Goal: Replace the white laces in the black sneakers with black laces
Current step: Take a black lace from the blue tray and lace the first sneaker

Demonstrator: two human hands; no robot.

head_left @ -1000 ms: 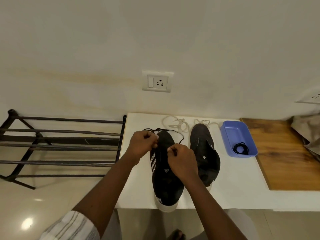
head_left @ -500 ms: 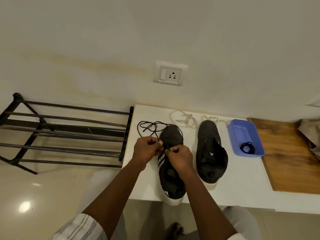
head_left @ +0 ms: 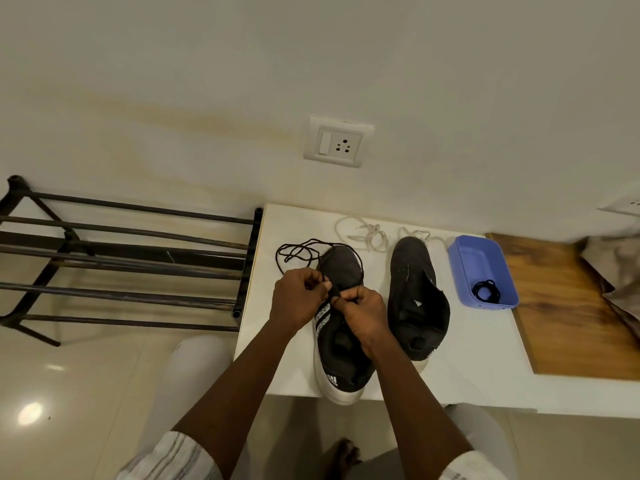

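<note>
Two black sneakers stand on a white table [head_left: 478,368], toes toward the wall. Over the left sneaker [head_left: 341,362] my left hand [head_left: 298,299] and my right hand [head_left: 363,311] meet, each pinching the black lace [head_left: 298,252] at the eyelets. The loose part of that lace lies in loops beside the toe. The right sneaker [head_left: 417,299] has no lace. Two white laces [head_left: 363,233] lie tangled by the wall behind the shoes. A second black lace [head_left: 486,291] sits coiled in a blue tray [head_left: 464,258].
A black metal shoe rack [head_left: 121,265] stands left of the table. A wooden board [head_left: 568,306] adjoins the table on the right, with cloth [head_left: 620,271] at its far edge. A wall socket [head_left: 337,142] is above. My bare foot [head_left: 343,455] is below.
My hands drew together over the left sneaker's eyelets. The black lace's loose loops now lie spread out left of the toe. The camera tilted down slightly.
</note>
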